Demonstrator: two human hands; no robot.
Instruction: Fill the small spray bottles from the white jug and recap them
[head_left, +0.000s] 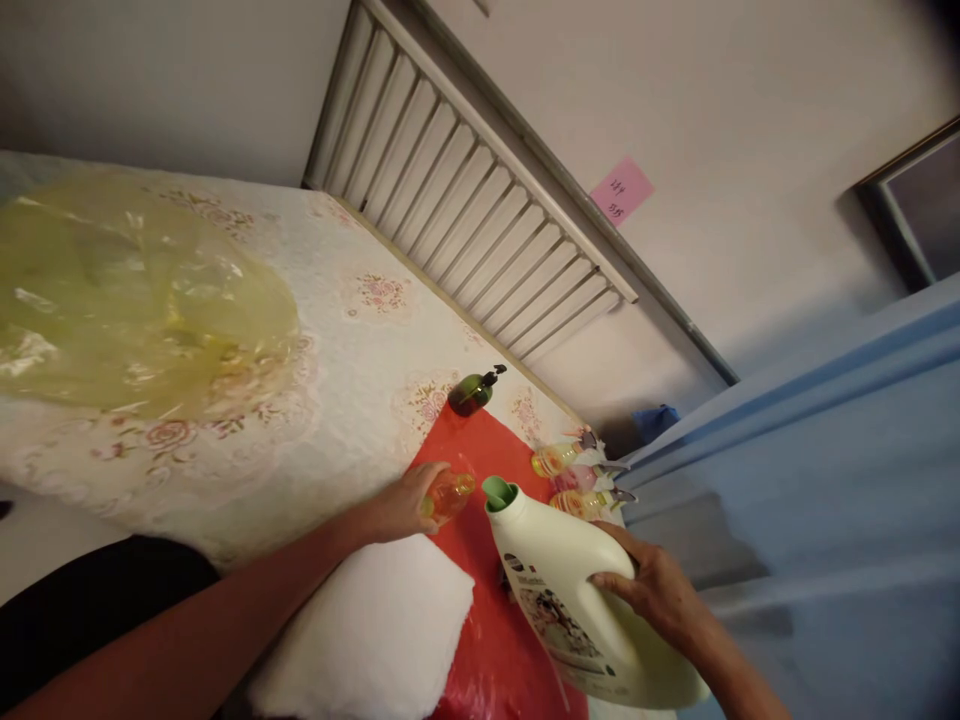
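Observation:
My right hand [654, 588] grips a large pale green detergent jug [570, 600] with a green open spout, tilted toward the left. My left hand [405, 500] is closed around a small clear bottle [450, 492] of orange liquid, held just beside the jug's spout. Both are above a red plastic sheet [495, 640] on the table. A dark green pump bottle [474, 391] stands at the sheet's far end.
Three small spray bottles [574, 478] with orange and pink liquid lie at the table's right edge. A white cloth bundle [367, 635] lies near me. A yellowish plastic bag [127, 300] covers the floral tablecloth [360, 360] at left. A radiator [480, 210] and blue curtain [810, 480] border the table.

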